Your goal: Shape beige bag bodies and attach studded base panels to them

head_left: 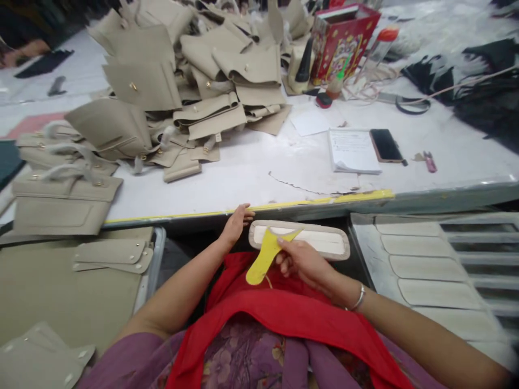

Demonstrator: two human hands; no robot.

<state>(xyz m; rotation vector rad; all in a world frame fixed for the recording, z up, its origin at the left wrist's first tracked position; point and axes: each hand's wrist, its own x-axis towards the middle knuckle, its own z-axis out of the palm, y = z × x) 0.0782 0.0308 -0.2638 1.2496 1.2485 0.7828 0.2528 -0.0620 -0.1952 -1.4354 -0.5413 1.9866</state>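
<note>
Thumb and fingers of the right hand (302, 260) pinch the yellow piece (261, 262) on the near side of the table (251, 167); the left hand (237, 224), loosely open and seemingly empty, is at the table's edge. A light, flat pinch should avoid creasing.

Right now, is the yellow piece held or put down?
Held: the right hand grips the yellow piece near its wider end.

My left hand (237, 224): at the near edge of the table (251, 175), fingers extended, slightly bent; left forearm (200, 267) slants toward it. My right hand (304, 260): short of the table, thumb pinching, fingers curled; right forearm (399, 313) angled inward.
</note>
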